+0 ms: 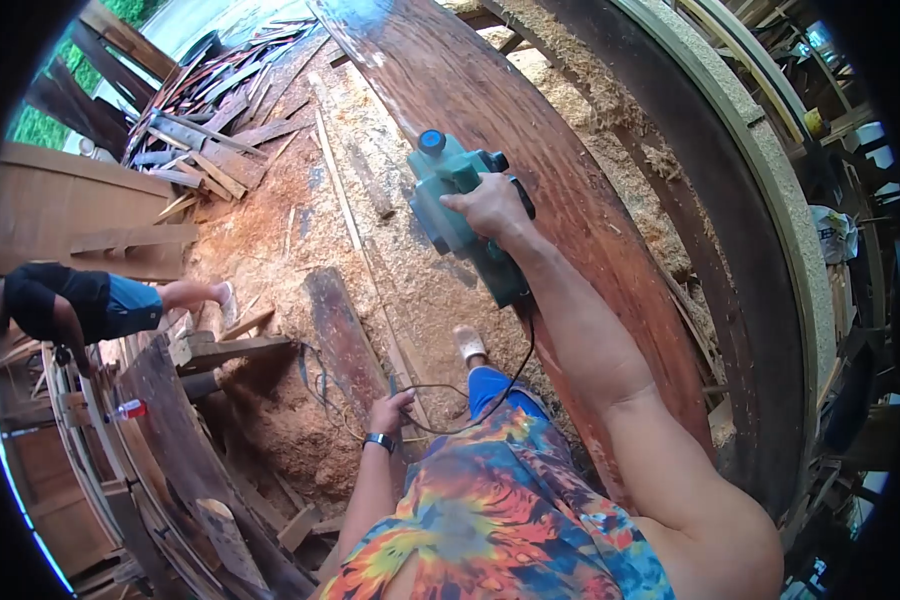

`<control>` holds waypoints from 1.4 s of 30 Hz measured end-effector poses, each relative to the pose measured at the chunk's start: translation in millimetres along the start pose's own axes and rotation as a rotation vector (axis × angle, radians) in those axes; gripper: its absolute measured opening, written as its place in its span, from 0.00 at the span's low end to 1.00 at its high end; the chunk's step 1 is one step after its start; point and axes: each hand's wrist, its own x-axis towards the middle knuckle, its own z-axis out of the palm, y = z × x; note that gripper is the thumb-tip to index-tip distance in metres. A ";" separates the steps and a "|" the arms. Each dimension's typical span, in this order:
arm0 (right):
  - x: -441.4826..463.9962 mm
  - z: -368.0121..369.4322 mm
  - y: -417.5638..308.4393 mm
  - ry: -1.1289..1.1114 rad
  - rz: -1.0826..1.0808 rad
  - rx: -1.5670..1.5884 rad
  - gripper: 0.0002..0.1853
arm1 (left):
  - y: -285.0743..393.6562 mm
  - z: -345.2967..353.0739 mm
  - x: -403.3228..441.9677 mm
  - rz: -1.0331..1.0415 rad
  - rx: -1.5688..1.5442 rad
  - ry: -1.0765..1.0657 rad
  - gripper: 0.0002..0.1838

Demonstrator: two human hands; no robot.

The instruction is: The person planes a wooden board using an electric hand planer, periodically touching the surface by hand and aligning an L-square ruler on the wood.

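Note:
My right hand (492,208) is wrapped round the handle of a green power planer (460,215), which rests on the left edge of a long reddish-brown wooden plank (570,220). From the planer's rear a dark power cord (460,430) loops down to my left hand (392,412). The fingers of my left hand are closed round that cord, low at my side, with a dark watch on the wrist.
A person (80,305) in a dark top and blue shorts bends over at the far left, near stacked curved boards (160,420). Wood shavings (260,240) cover the ground. A scrap wood pile (210,120) lies at upper left. Long dark timbers (740,220) stand at right.

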 end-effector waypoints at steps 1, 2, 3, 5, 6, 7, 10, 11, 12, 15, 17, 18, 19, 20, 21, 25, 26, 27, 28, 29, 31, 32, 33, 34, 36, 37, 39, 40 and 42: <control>13.0 2.8 -4.8 -0.009 0.036 -0.008 0.28 | 17.4 2.2 5.3 -0.006 0.000 -0.006 0.16; 26.4 6.0 -9.5 -0.022 0.073 -0.020 0.28 | 32.8 2.6 14.6 0.007 0.001 -0.019 0.16; 40.1 10.3 -13.9 -0.018 0.069 -0.023 0.27 | 49.5 5.2 21.7 0.018 -0.002 -0.033 0.16; 67.5 18.3 -23.4 0.013 0.038 -0.057 0.25 | 76.1 8.9 32.3 0.019 -0.011 -0.033 0.16; 78.4 21.0 -30.1 0.027 0.017 -0.077 0.24 | 88.0 9.9 36.0 0.028 -0.005 -0.045 0.16; 88.3 21.6 -38.4 0.015 0.023 -0.080 0.26 | 102.8 11.8 41.1 0.046 -0.002 -0.059 0.15; 117.6 30.0 -59.8 0.055 0.056 -0.063 0.27 | 145.5 20.2 48.6 0.086 -0.002 -0.057 0.16; 128.5 32.6 -65.8 0.047 0.082 -0.048 0.28 | 158.0 21.1 53.1 0.085 0.015 -0.070 0.16; 139.4 34.2 -72.7 0.019 0.103 -0.056 0.29 | 167.5 20.8 59.5 0.081 0.035 -0.082 0.16; 177.7 40.9 -94.2 -0.060 0.157 -0.080 0.31 | 197.0 20.3 78.3 0.094 0.064 -0.090 0.18; 201.8 48.3 -104.9 -0.047 0.165 -0.081 0.31 | 217.7 19.7 89.0 0.102 0.072 -0.089 0.19; 212.1 50.3 -112.3 -0.042 0.169 -0.083 0.31 | 225.3 19.9 96.5 0.108 0.075 -0.081 0.19; 223.8 51.7 -120.0 -0.059 0.191 -0.084 0.31 | 233.3 19.5 103.3 0.115 0.074 -0.073 0.19; 235.1 52.9 -126.9 -0.069 0.189 -0.083 0.31 | 241.4 16.8 112.3 0.107 0.082 -0.079 0.19; 247.5 54.9 -132.8 -0.079 0.186 -0.083 0.31 | 249.7 13.6 122.9 0.100 0.089 -0.086 0.19; 302.2 78.6 -145.8 0.064 0.070 -0.069 0.28 | 284.7 3.1 163.4 0.089 0.079 -0.097 0.20; 318.8 84.5 -148.1 0.053 0.082 -0.061 0.27 | 294.1 0.5 173.2 0.084 0.077 -0.101 0.20; 334.4 87.3 -155.5 0.043 0.095 -0.052 0.26 | 302.9 -3.0 186.4 0.079 0.075 -0.106 0.20; 349.9 90.3 -163.2 0.034 0.107 -0.044 0.25 | 312.9 -6.3 200.2 0.077 0.074 -0.112 0.20; 365.0 93.9 -171.0 0.058 0.091 -0.053 0.22 | 323.7 -8.9 214.4 0.065 0.059 -0.126 0.20; 399.4 101.2 -186.9 0.052 0.107 -0.035 0.22 | 344.7 -16.6 243.7 0.040 0.036 -0.159 0.19; 418.8 103.8 -196.9 0.053 0.115 -0.025 0.21 | 357.9 -20.9 258.1 0.038 0.057 -0.164 0.19; 440.8 107.9 -205.2 0.056 0.114 -0.027 0.21 | 376.6 -23.0 265.7 0.033 0.076 -0.169 0.19; 461.9 113.1 -213.2 0.055 0.115 -0.028 0.21 | 393.4 -25.7 272.0 0.023 0.093 -0.172 0.19; 503.5 124.1 -230.7 0.047 0.118 -0.026 0.21 | 424.1 -33.0 290.0 -0.003 0.130 -0.172 0.20; 525.7 127.6 -239.4 0.042 0.116 -0.018 0.21 | 436.1 -37.0 303.0 -0.011 0.127 -0.178 0.20; 565.3 133.6 -261.3 0.027 0.132 -0.029 0.21 | 461.1 -49.1 325.7 -0.043 0.148 -0.207 0.20; 585.1 137.0 -273.8 0.018 0.139 -0.033 0.21 | 472.2 -54.0 336.2 -0.049 0.118 -0.209 0.19; 626.5 144.6 -294.6 0.000 0.156 -0.040 0.20 | 491.4 -61.1 355.2 -0.064 0.062 -0.211 0.16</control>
